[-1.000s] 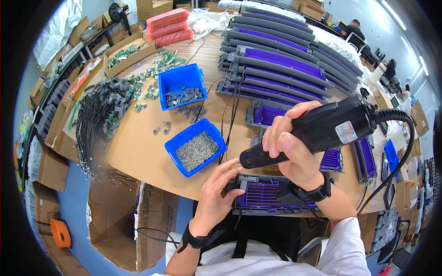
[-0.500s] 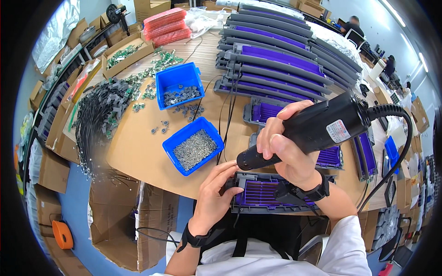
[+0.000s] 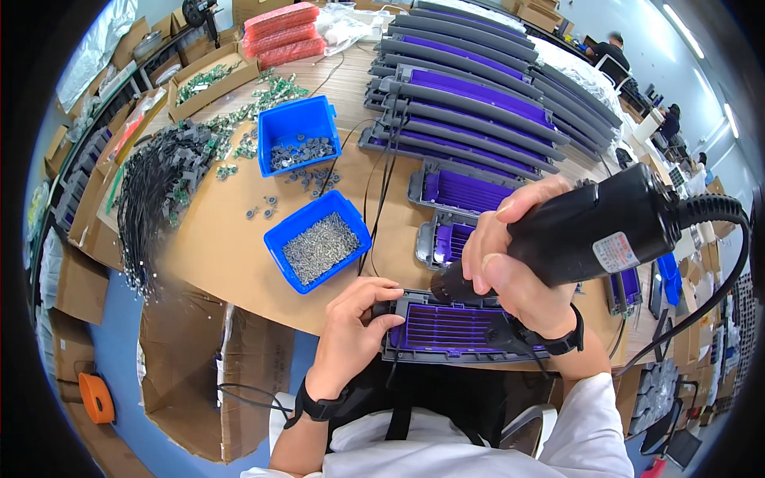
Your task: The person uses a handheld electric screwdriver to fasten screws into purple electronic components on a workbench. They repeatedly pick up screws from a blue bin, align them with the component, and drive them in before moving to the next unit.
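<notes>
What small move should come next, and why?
Perhaps lower the black power tool slightly: the right hand grips it with its nose by the upper edge of the purple-and-gray panel, whose left end the left hand holds; whether the nose touches is unclear.

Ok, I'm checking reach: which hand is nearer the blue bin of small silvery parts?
Left. The left hand is just on the near side of the blue bin; the right hand, gripping the black tool, is farther off to the bin's right.

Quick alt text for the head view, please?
Right hand holds a black corded tool near the far edge of a grey-and-purple panel; left hand touches the panel's left end. Beyond: two blue bins of small parts and rows of similar panels.
</notes>
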The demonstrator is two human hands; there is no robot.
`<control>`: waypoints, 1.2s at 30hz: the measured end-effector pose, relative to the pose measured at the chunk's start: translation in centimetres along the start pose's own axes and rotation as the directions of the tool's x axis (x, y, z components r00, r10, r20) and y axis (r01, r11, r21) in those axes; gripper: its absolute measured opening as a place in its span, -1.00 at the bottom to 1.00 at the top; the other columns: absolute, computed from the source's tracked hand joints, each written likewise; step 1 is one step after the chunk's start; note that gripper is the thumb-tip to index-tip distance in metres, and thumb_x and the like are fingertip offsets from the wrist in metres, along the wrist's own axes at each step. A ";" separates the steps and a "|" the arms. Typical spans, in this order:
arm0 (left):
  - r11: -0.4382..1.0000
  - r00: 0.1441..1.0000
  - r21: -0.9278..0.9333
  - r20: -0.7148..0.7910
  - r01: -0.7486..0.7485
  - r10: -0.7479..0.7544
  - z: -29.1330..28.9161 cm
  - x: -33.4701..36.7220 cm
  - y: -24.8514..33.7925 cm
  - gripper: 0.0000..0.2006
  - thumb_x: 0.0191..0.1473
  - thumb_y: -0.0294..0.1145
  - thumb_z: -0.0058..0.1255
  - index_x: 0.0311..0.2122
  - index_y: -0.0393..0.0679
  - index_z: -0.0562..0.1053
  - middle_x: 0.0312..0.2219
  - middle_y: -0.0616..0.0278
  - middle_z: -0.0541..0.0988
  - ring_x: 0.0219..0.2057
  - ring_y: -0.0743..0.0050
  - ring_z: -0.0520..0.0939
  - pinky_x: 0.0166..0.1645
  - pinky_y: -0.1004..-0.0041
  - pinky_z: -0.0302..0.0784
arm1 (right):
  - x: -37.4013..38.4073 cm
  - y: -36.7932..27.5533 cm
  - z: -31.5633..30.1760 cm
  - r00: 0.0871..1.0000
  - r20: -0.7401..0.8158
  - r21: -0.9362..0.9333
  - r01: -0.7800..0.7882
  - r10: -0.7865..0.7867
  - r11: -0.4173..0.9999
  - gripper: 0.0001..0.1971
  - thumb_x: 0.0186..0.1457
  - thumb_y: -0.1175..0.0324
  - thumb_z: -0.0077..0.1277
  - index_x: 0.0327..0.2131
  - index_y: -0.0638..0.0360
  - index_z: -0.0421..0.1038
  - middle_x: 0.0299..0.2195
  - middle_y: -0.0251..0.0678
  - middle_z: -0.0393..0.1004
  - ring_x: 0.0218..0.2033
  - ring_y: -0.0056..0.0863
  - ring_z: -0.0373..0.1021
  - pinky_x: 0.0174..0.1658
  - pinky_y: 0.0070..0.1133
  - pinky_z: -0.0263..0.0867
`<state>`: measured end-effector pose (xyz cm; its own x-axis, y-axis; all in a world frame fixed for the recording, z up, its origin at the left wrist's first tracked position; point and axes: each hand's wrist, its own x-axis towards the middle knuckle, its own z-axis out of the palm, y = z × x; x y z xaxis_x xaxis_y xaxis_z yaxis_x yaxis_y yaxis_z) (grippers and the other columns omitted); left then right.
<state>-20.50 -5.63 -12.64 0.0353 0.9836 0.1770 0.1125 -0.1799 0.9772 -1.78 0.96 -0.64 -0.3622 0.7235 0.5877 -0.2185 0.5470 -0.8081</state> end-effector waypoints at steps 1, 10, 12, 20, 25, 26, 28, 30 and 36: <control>1.000 1.000 -0.024 -0.021 -0.012 0.012 0.2 0.1 -0.1 -0.68 -0.16 -0.77 0.19 -0.21 -0.28 0.52 -0.23 0.25 0.56 -0.49 0.66 0.44 -0.46 0.59 0.34 | -0.3 0.1 0.1 1.000 -0.017 0.004 0.006 -0.006 1.000 -0.63 -0.09 0.61 0.17 -0.19 0.29 0.25 -0.51 -0.29 0.41 -0.58 -0.64 0.38 -0.48 -0.66 0.30; 0.996 0.998 -0.081 -0.034 0.047 -0.050 0.4 0.2 0.0 -0.70 -0.18 -0.78 0.19 -0.25 -0.32 0.53 -0.23 0.22 0.54 -0.34 0.63 0.56 -0.34 0.62 0.49 | -0.6 0.1 0.6 0.994 0.082 -0.026 -0.073 0.075 0.997 -0.61 -0.04 0.61 0.07 -0.16 0.22 0.12 -0.66 -0.30 0.33 -0.65 -0.50 0.35 -0.49 -0.53 0.35; 0.995 0.998 -0.087 -0.036 0.046 -0.049 0.4 0.3 0.1 -0.70 -0.18 -0.78 0.20 -0.25 -0.32 0.53 -0.23 0.22 0.54 -0.34 0.62 0.56 -0.34 0.61 0.50 | -0.6 0.1 0.7 0.994 0.075 -0.019 -0.075 0.077 0.997 -0.61 -0.04 0.60 0.07 -0.16 0.22 0.12 -0.66 -0.30 0.33 -0.65 -0.50 0.35 -0.50 -0.54 0.35; 0.998 0.999 -0.051 -0.032 0.030 -0.032 0.4 0.3 0.0 -0.69 -0.19 -0.77 0.20 -0.24 -0.30 0.54 -0.21 0.20 0.55 -0.30 0.57 0.59 -0.31 0.58 0.53 | -0.8 0.7 0.7 0.994 0.072 -0.029 -0.082 0.083 0.996 -0.61 -0.04 0.60 0.07 -0.16 0.22 0.12 -0.65 -0.31 0.33 -0.64 -0.51 0.35 -0.49 -0.55 0.36; 0.999 0.999 -0.048 -0.031 0.025 -0.027 0.3 0.1 0.2 -0.69 -0.18 -0.77 0.19 -0.23 -0.29 0.54 -0.21 0.20 0.55 -0.31 0.57 0.58 -0.32 0.59 0.52 | -0.9 0.7 0.8 0.992 0.091 -0.016 -0.084 0.085 0.996 -0.61 -0.04 0.60 0.07 -0.17 0.22 0.12 -0.64 -0.30 0.33 -0.63 -0.52 0.36 -0.48 -0.55 0.36; 0.999 0.999 -0.043 -0.026 0.028 -0.029 0.3 0.2 0.3 -0.69 -0.18 -0.77 0.19 -0.23 -0.29 0.54 -0.21 0.20 0.55 -0.31 0.57 0.58 -0.32 0.59 0.52 | -0.8 0.8 0.8 0.992 0.095 -0.011 -0.079 0.080 0.997 -0.61 -0.05 0.60 0.07 -0.17 0.22 0.12 -0.64 -0.30 0.33 -0.63 -0.51 0.36 -0.48 -0.54 0.36; 0.998 0.999 -0.066 -0.024 0.024 -0.026 0.4 0.2 0.3 -0.68 -0.17 -0.76 0.19 -0.22 -0.29 0.53 -0.20 0.21 0.55 -0.30 0.57 0.58 -0.31 0.59 0.52 | -0.8 0.9 0.7 0.990 0.114 -0.001 -0.089 0.088 0.996 -0.62 -0.07 0.61 0.09 -0.20 0.22 0.13 -0.64 -0.31 0.34 -0.62 -0.51 0.36 -0.48 -0.54 0.35; 0.997 0.999 -0.069 -0.020 0.027 -0.028 0.4 0.2 0.4 -0.68 -0.16 -0.76 0.20 -0.21 -0.28 0.53 -0.20 0.21 0.55 -0.29 0.57 0.58 -0.30 0.58 0.52 | -0.6 0.8 0.6 0.983 0.144 0.008 -0.113 0.111 0.994 -0.62 -0.09 0.62 0.11 -0.24 0.22 0.14 -0.63 -0.32 0.34 -0.61 -0.52 0.36 -0.48 -0.55 0.34; 0.998 0.999 -0.045 -0.015 0.036 -0.037 0.1 0.2 0.7 -0.68 -0.16 -0.75 0.20 -0.20 -0.28 0.53 -0.20 0.21 0.55 -0.29 0.54 0.58 -0.28 0.57 0.52 | -0.1 0.5 1.2 0.974 0.208 0.025 -0.095 0.088 0.995 -0.65 -0.11 0.62 0.15 -0.33 0.22 0.14 -0.62 -0.35 0.34 -0.59 -0.55 0.35 -0.46 -0.59 0.28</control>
<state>-20.30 -5.52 -11.91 0.0167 0.9897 0.1425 0.0692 -0.1433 0.9873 -2.97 0.66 -1.13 -0.5604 0.6655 0.4930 -0.2055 0.4649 -0.8612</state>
